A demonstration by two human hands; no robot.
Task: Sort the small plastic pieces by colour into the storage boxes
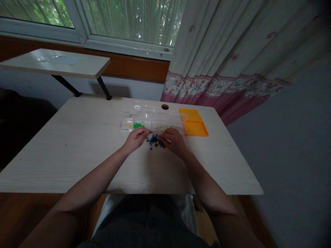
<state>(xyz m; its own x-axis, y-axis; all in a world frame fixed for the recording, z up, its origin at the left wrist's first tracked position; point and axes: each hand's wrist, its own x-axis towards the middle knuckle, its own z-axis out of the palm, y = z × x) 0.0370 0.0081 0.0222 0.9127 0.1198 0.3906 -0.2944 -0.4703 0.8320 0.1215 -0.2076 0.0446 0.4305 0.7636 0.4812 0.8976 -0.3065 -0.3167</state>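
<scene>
A small loose pile of blue and dark brown pieces (155,140) lies on the pale wooden table between my hands. My left hand (136,138) is at the pile's left side, thumb and fingers pinched together; what they hold, if anything, is too small to make out. From the right, my right hand (174,140) reaches over the pile's edge with its fingertips closed among the blue pieces. Just beyond the hands stands a clear plastic compartment box (143,114). Its near compartments hold yellow pieces (127,125), green pieces (139,125) and cream-coloured pieces (161,127).
An open orange case (194,124) lies right of the clear box. Behind the box is a round hole (164,107) in the table (85,148). A raised shelf (77,65) on black legs stands at the back left. A curtain (207,69) hangs behind the right side.
</scene>
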